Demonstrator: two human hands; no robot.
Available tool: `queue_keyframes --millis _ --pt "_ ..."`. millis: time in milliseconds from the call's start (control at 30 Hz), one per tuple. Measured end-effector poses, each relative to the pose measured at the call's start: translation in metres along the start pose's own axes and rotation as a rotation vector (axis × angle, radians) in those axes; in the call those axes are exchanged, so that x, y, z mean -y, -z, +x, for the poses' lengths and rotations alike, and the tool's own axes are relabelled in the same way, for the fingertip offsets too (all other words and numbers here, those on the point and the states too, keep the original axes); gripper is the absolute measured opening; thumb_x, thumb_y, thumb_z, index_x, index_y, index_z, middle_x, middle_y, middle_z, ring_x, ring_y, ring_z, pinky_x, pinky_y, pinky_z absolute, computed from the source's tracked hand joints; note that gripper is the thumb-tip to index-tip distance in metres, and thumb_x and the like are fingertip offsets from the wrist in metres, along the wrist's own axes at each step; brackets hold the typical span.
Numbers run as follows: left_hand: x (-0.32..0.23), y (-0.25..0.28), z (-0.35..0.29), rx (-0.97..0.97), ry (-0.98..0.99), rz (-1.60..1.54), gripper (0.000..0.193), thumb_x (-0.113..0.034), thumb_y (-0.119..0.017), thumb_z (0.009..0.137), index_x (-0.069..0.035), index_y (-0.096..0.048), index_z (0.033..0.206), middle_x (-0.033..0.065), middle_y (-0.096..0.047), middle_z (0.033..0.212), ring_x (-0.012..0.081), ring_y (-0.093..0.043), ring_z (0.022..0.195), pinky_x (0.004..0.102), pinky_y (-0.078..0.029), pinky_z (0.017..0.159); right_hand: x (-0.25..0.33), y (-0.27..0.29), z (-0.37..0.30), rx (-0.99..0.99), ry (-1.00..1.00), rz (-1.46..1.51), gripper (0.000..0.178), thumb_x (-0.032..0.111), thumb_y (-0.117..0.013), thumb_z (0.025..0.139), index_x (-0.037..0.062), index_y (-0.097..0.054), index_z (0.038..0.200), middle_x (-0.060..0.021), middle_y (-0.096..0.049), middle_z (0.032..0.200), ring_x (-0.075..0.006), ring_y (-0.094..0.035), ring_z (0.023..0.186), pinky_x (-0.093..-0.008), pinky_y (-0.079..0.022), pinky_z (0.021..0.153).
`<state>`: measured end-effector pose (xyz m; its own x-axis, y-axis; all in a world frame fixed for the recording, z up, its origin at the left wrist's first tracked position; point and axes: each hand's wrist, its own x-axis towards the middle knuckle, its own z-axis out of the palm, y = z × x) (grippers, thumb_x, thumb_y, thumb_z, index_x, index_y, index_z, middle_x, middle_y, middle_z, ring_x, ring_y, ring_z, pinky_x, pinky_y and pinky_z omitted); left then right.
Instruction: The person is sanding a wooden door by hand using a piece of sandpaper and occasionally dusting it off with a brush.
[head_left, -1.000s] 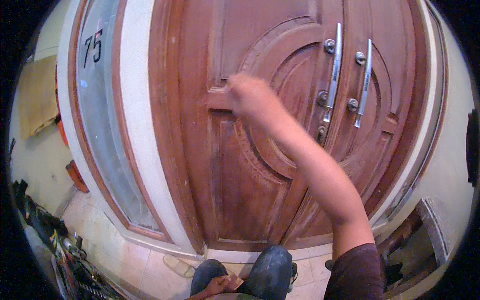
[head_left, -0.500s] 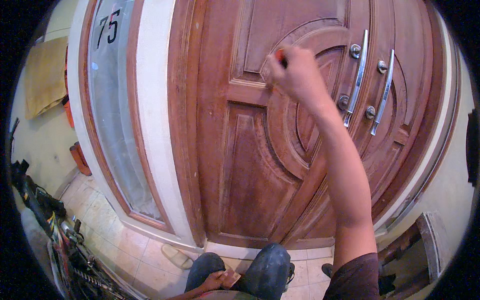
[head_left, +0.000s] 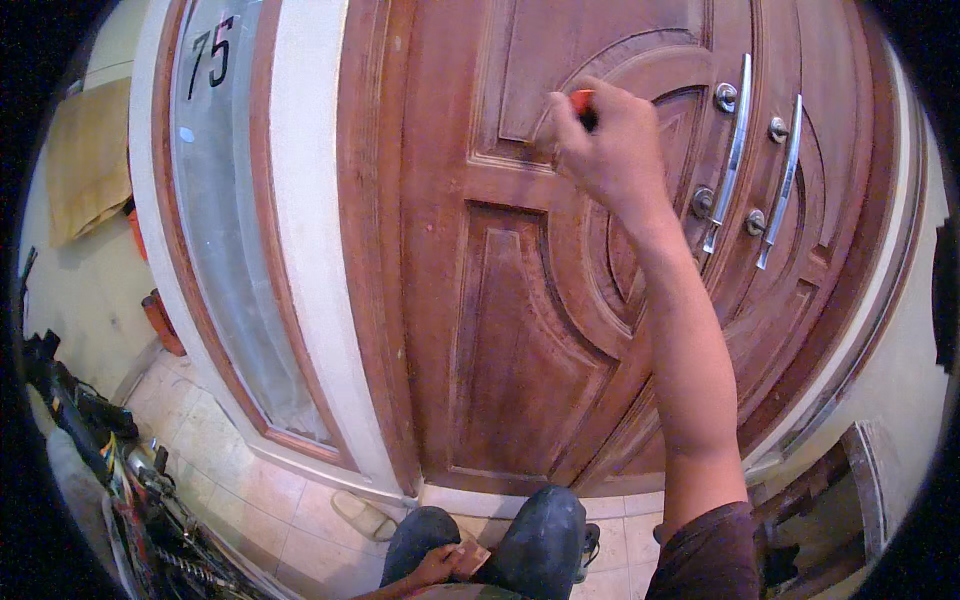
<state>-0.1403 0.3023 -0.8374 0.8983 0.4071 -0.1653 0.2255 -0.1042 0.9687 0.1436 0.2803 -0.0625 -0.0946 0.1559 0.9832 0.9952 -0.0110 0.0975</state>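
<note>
Right hand [head_left: 618,135]: fingers are curling in tight around one small orange-and-black piece [head_left: 583,102]. Most of it is hiding inside my grip, so I'm not naming it. Fingertips are hovering at or on the lower corner moulding [head_left: 505,160] of the upper panel, left door leaf [head_left: 432,260]; from this angle I'm not telling contact from near miss.

Left hand [head_left: 437,566]: resting low by my two denim knees [head_left: 540,540], fingers closing on one flat brown piece [head_left: 471,561] by its edge.

Step, my read: I'm doing close handwork on that moulding, right hand working, left just holding. Next move is probably calling for a firm grip, lining up with the groove, light even pressure.

Counts, going outward: two wooden leaves are standing side by side, the right door leaf [head_left: 845,110] included. They're carrying two long metal pull handles [head_left: 737,150], one each, and four round metal fittings [head_left: 727,97] that I'm seeing, two each; my right forearm [head_left: 690,340] may be covering more. One tall glazed strip [head_left: 215,200] is standing left, past one white post [head_left: 305,200]. One pale slipper [head_left: 362,515] is lying on the tiled floor [head_left: 255,485]. Cables and dark gear [head_left: 140,500] are piling up lower left, not countable.
</note>
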Motion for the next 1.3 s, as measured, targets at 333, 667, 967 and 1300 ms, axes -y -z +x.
queue_keyframes --millis 333,667,967,1300 --pt "-0.015 0.01 0.003 0.014 0.028 0.11 0.046 -0.045 -0.053 0.108 -0.005 -0.07 0.122 0.0173 -0.075 0.105 0.0264 -0.071 0.098 0.0404 -0.054 0.093 0.0 -0.004 -0.001 -0.001 -0.039 0.01 0.026 0.021 -0.068 0.092 -0.0029 -0.07 0.081 -0.0264 -0.067 0.074 -0.0428 -0.071 0.072 -0.0477 -0.054 0.066" --pt "0.057 0.003 0.02 0.003 -0.051 -0.012 0.028 -0.028 -0.056 0.111 -0.004 -0.07 0.114 0.0016 -0.072 0.104 0.0126 -0.064 0.095 0.032 -0.054 0.088 0.006 -0.034 -0.001 0.039 -0.04 0.117 0.029 0.024 -0.071 0.09 -0.003 -0.071 0.08 -0.0249 -0.067 0.071 -0.0394 -0.071 0.068 -0.0458 -0.054 0.064" --pt "0.13 0.004 0.045 0.166 0.011 -0.082 0.033 -0.029 -0.052 0.112 -0.002 -0.068 0.122 0.0064 -0.073 0.115 0.0147 -0.065 0.109 0.0329 -0.053 0.1 0.003 -0.033 0.012 0.228 -0.017 0.14 0.029 0.023 -0.071 0.092 -0.0026 -0.071 0.08 -0.023 -0.067 0.07 -0.0375 -0.069 0.063 -0.0434 -0.053 0.063" --pt "0.115 0.002 0.043 0.139 0.089 -0.082 0.036 -0.035 -0.053 0.111 -0.005 -0.069 0.122 0.0059 -0.074 0.113 0.0165 -0.066 0.108 0.0372 -0.053 0.1 -0.001 -0.021 -0.004 -0.037 0.007 -0.017 0.026 0.02 -0.068 0.091 -0.0024 -0.067 0.079 -0.0219 -0.064 0.068 -0.0382 -0.064 0.06 -0.0434 -0.05 0.06"
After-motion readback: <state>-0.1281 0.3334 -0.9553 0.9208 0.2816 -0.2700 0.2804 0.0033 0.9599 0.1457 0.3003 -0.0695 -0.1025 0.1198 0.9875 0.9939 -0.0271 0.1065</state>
